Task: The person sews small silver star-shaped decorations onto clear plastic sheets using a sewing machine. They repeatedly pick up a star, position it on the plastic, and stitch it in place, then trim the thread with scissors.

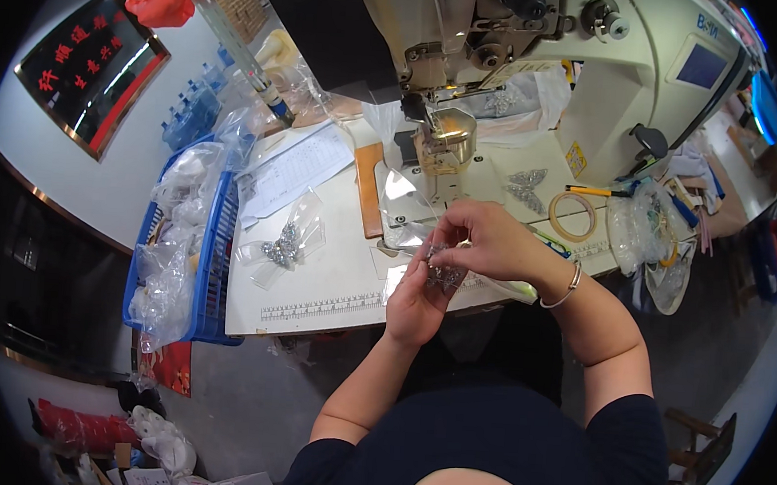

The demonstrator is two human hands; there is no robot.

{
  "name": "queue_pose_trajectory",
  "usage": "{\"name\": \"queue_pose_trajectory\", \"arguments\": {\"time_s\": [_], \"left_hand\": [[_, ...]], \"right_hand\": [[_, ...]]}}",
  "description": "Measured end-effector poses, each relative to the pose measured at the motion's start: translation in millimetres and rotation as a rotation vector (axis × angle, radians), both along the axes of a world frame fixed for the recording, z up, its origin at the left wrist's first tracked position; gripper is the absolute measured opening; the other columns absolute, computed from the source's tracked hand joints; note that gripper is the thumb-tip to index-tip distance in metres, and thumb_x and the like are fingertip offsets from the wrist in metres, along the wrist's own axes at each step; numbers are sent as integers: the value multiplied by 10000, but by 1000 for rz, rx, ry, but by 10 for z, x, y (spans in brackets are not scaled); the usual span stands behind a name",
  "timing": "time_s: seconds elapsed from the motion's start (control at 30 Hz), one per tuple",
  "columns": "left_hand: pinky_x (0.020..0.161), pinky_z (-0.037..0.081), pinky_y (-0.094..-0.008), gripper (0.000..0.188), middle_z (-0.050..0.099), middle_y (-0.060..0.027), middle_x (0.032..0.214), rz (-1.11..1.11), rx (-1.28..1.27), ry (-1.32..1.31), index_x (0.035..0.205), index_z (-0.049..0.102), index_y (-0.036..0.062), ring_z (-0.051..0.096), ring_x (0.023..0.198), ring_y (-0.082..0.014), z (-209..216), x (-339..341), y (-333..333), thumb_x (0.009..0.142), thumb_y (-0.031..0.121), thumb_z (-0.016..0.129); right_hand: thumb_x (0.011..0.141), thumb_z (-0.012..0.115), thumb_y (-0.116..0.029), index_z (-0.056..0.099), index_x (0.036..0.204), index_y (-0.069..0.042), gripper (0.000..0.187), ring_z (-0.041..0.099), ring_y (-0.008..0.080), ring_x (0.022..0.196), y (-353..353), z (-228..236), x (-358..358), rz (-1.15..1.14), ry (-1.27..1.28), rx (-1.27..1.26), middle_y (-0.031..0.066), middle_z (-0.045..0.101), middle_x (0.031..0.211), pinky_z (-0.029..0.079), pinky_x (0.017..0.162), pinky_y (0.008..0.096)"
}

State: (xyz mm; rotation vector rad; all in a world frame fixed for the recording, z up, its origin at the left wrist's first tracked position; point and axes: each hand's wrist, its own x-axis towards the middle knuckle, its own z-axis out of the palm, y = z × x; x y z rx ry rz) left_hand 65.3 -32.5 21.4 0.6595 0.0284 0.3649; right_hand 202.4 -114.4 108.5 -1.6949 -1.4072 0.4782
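In front of the sewing machine [606, 109], my two hands meet just above the table's front edge. My left hand [414, 308] holds a silvery beaded appliqué [445, 274] from below, its fingers closed on it. My right hand [493, 242] reaches over from the right and pinches the same piece, hiding part of it. Another glittering appliqué [527, 187], shaped like a butterfly, lies on the machine bed to the right of the needle area [443, 148]. A third beaded appliqué [283, 248] rests on clear film at the left of the table.
A blue basket [220, 263] of plastic-wrapped goods stands at the table's left edge. Written sheets [299, 170] and a brown strip [368, 192] lie nearby. To the right are a tape roll [573, 216], an orange cutter [598, 191] and plastic bags [633, 240]. A ruler [322, 307] runs along the front.
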Motion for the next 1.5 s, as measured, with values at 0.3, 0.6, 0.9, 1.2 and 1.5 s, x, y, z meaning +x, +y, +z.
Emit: {"name": "queue_pose_trajectory", "arguments": {"time_s": [0.3,0.6,0.9,1.2,1.5], "left_hand": [[1072,295,-403,463,330,-87,1414,-44,-200,-26,1420,231,93,367,1281,-228,-109,-9,1,993,271,243],[1064,323,-434,400,410,-114,1344,-54,-221,-75,1345,336,63,420,1239,-252,-39,-43,-26,977,220,343],[968,429,-426,383,535,-128,1208,206,-13,12,1285,418,38,531,1122,-286,-128,-44,-49,904,13,451],[949,453,-441,386,528,-144,1226,206,101,60,1283,421,38,533,1125,-264,-100,-68,-100,900,18,457],[926,476,-426,355,524,-142,1203,194,121,122,1250,413,18,547,1103,-268,-156,-75,-52,901,22,480]], "right_hand": [[713,714,-144,639,801,-4,181,600,155,711,-23,4,-38,-84,125,-94,86,634,754,477,668,281],[716,727,-145,635,803,-9,186,591,140,715,7,-101,-67,-115,101,-60,72,629,752,478,671,275],[837,628,-210,640,886,7,222,582,141,759,-66,-104,41,-251,123,71,76,638,827,473,715,277],[868,584,-250,657,954,2,276,589,105,786,-47,-106,139,121,378,-143,60,654,830,465,731,246],[763,700,-167,660,824,8,189,587,101,616,96,-177,97,95,383,-107,44,625,714,480,563,238]]}}
